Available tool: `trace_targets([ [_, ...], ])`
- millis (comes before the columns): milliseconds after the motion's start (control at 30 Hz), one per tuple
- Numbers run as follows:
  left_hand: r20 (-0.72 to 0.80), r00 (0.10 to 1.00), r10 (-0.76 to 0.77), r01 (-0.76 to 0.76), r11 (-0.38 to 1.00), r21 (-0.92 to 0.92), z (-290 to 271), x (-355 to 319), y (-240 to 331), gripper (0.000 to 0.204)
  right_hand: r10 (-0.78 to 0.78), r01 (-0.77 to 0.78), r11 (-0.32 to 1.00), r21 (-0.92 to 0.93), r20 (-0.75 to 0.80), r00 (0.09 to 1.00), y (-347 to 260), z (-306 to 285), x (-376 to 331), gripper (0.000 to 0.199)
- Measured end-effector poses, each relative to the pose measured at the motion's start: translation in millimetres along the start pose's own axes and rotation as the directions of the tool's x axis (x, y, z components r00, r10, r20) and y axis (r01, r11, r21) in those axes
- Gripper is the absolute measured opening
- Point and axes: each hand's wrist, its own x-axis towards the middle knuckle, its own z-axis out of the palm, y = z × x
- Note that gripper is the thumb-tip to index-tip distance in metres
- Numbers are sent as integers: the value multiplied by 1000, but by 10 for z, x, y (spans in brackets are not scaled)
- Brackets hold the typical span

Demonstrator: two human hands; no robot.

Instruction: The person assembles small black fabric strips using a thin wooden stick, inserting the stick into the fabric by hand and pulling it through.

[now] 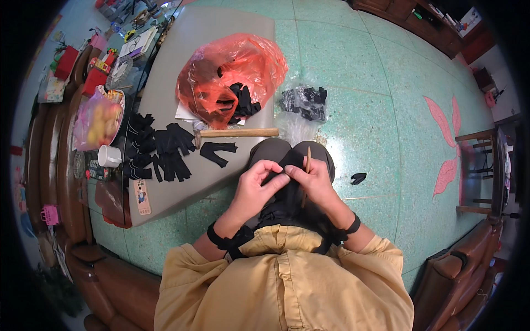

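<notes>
My left hand [255,186] and my right hand [316,179] meet over my lap and pinch a small black fabric glove piece [284,165] between their fingertips. The right hand also grips a thin wooden stick [307,172] that points up past the fingers. More black glove pieces [165,149] lie spread on a grey board [182,83] to my left front. One single black glove [217,151] lies apart from that heap, close to my knee.
A hammer with a wooden handle [237,133] lies on the board's near edge. A red plastic bag [229,77] holds black pieces; a clear bag of black pieces [303,103] sits on the green floor. A white mug [109,156] and clutter crowd the left; brown sofa around me.
</notes>
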Motion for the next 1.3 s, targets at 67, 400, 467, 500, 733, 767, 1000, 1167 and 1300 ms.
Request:
trace_targets([
  [67,-4,997,-80,80,996,-34,-18,-41,3,11,-7,7,990,141,6,1000,9,-10,-12,10],
  [400,-74,995,-72,59,985,-163,39,-30,3,6,239,-154,907,392,-178,955,-127,8,-7,36],
  [467,-57,996,-69,58,982,-178,37,-18,14,6,269,-211,881,424,-81,960,-74,-55,40,37],
  [500,-57,996,-68,58,985,-164,17,-25,-8,7,297,-276,850,449,23,955,-74,-71,53,38],
  [733,-27,995,-99,97,993,-74,0,-9,-14,9,-47,43,990,-137,-32,998,10,-78,5,21],
  [767,-24,995,-100,98,993,-73,13,2,-16,9,-151,136,967,-216,-54,987,117,-108,23,22],
  [1000,-46,997,-55,53,998,-27,24,-21,5,10,108,-100,988,120,-64,992,-151,-31,-64,16],
  [1167,-13,999,-51,51,999,15,-10,-10,-20,9,150,-142,976,163,-37,988,-75,-66,-32,14],
  [1300,-11,995,-94,94,995,-34,-28,-25,-25,9,142,-138,984,108,-29,989,-13,-68,-1,16],
])
